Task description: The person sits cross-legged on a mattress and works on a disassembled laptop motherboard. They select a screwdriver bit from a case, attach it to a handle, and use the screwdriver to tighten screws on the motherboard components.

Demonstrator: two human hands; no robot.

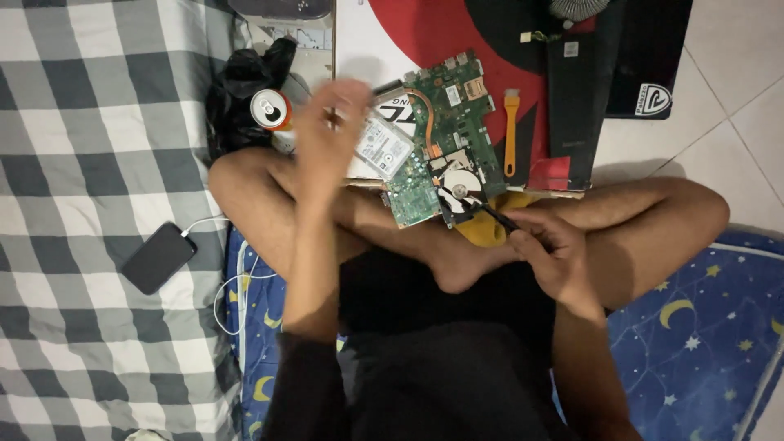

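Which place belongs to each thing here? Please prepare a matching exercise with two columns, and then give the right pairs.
Things:
1. drink can
2. black phone
3. orange brush
4. dark tool

Places:
a. on the checked cloth, with a white cable attached
b. in the right hand, tip at the open disk drive
c. beside the black bag, near the raised left hand
d. right of the green circuit board

Pairs: 1-c, 2-a, 3-d, 4-b

Phone (158, 257) on checked blanket (82, 122), drink can (270, 109), orange brush (511, 131).
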